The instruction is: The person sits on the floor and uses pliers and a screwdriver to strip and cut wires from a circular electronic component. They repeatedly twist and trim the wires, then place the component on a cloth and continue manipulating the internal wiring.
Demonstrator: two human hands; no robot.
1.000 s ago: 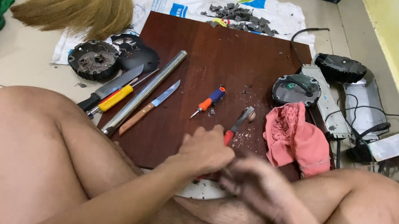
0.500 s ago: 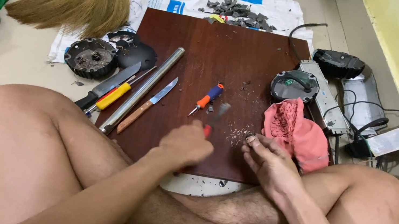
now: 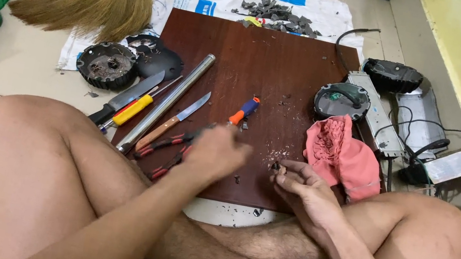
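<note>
I sit cross-legged at a dark brown wooden board (image 3: 255, 58) on the floor. My left hand (image 3: 217, 151), blurred, is curled over the jaw end of red-handled pliers (image 3: 167, 149), whose handles stick out to the left over the board's near edge. My right hand (image 3: 303, 188) rests at the board's near right and pinches a small dark piece (image 3: 277, 168) in its fingertips. Dark crumbs lie scattered between the two hands. An orange and blue screwdriver (image 3: 244, 111) lies just beyond my left hand.
On the board's left lie a wooden-handled knife (image 3: 175, 123), a metal tube (image 3: 169, 100), a black-handled knife (image 3: 129, 96) and a yellow-handled tool (image 3: 134, 109). A pink cloth (image 3: 340, 152), a round black part (image 3: 342, 100) and wired electronics (image 3: 409, 117) sit right. A broom (image 3: 88, 3) lies far left.
My hands have come apart. The left hand has moved forward and left with the pliers, and the right hand has moved onto the board's near right with the small piece.
</note>
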